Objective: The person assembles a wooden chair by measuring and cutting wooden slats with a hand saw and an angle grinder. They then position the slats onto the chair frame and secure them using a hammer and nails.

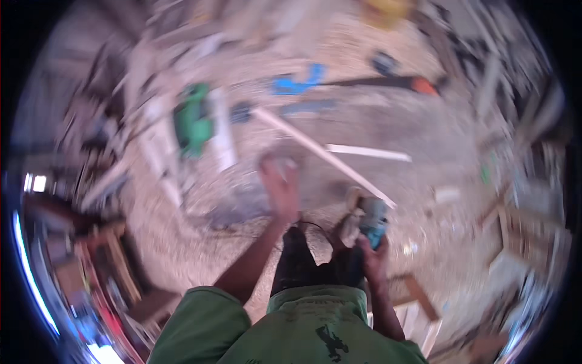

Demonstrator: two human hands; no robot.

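My right hand is wrapped round a handheld power tool with a teal body and a grey head, held low in front of me; blur hides its exact kind. A long thin wooden strip slants across the work area, its near end close to the tool's head. Beyond it on the right lies a shorter pale strip. My left hand reaches forward, left of the long strip and apart from it. Motion smears its fingers, and a pale patch at them cannot be made out.
A green power tool sits at the left beside a pale board. Farther off are a blue object and a dark long tool with an orange end. Sawdust covers the ground; wood pieces are heaped around the sides.
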